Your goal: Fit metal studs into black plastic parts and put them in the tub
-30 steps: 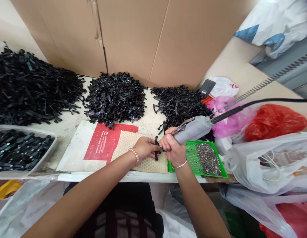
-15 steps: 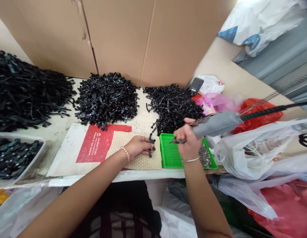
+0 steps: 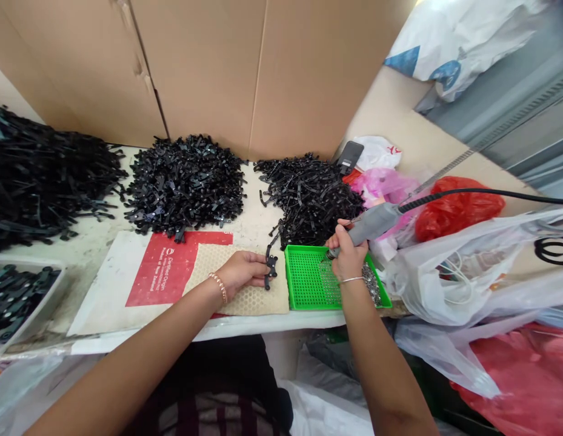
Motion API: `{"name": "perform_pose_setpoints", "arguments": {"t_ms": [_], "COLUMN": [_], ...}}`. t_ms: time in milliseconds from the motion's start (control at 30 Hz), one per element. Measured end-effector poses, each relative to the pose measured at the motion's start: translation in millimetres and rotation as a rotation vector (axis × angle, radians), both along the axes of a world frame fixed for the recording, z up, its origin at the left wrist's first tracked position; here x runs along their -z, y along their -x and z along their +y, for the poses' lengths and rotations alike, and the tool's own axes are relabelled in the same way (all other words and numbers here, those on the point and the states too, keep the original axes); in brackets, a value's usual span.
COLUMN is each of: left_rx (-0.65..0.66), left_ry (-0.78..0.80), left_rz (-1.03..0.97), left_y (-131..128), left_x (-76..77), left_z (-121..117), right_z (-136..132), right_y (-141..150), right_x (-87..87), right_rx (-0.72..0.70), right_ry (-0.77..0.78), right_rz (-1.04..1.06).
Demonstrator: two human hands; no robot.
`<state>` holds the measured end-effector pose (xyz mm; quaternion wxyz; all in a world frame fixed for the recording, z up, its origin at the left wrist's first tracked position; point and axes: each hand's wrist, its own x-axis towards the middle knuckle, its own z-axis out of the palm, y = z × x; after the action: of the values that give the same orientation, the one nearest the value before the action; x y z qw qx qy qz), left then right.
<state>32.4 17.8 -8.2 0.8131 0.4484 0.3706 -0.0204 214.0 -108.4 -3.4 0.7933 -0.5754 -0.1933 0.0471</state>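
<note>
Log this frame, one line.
left hand: holds black plastic part | right hand: holds grey corded handheld tool, tip over green perforated tray

Your right hand has moved away from the black plastic piece by your left hand, and now sits over the green perforated tray. The tip of the grey corded handpiece has swung from that piece to point down into the tray, left of the metal studs.
</note>
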Motion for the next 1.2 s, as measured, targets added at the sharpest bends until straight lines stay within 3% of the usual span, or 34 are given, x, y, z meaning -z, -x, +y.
{"name": "perform_pose_setpoints", "arguments": {"t_ms": [667,833,933,1033,1200], "left_rx": [0.006,-0.011,-0.010,-0.009,0.005], "left_ry": [0.014,0.014,0.018,0.021,0.008], "left_rz": [-0.032,-0.032,-0.036,-0.051,-0.086], "left_y": [0,0,0,-1,0], "left_x": [3.8,3.9,2.2,2.4,7.5], "left_z": [0,-1,-1,-1,0], "right_z": [0,0,3,14,46], "right_y": [-3,2,16,44,86], "right_x": [8.3,-5.5,-25.0,-39.6,-34.1], "right_rx": [-0.024,0.027,0.038,-0.087,-0.259], "right_ry": [0.050,-0.013,-0.141,-0.226,-0.132], "right_rz": [-0.056,-0.044,0.000,0.068,0.140]}}
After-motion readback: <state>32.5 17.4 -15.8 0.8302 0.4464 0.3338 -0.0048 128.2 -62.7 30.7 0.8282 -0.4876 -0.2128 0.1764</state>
